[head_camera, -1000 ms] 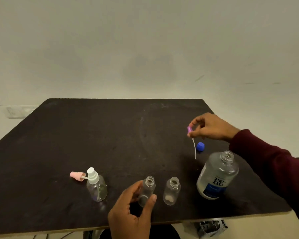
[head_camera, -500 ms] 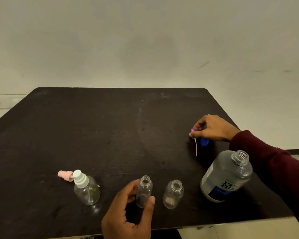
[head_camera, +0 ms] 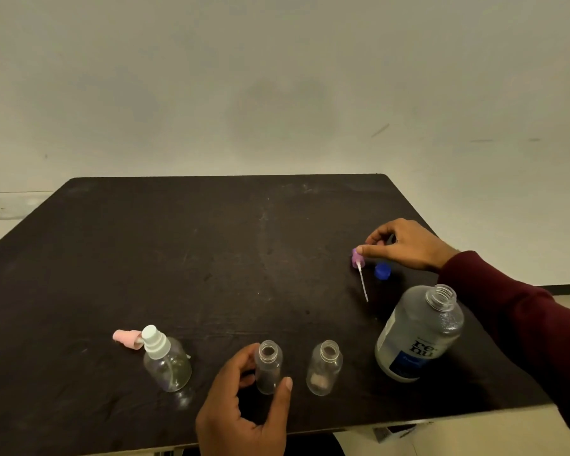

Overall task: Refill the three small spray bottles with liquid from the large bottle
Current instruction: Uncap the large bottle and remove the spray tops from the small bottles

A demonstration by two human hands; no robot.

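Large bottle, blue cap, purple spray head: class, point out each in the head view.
large bottle (head_camera: pixel 419 319), head view, clear shoulder above the label
blue cap (head_camera: pixel 382 270), head view, middle of the cap
purple spray head (head_camera: pixel 356 258), head view, its purple collar

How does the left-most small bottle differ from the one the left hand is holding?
The left-most small bottle wears a white spray head; the middle small bottle has a bare, open neck. The left-most small bottle stands untouched, while the left hand grips the middle small bottle. The left-most looks rounder, the middle one slimmer. Both are clear and upright on the table.
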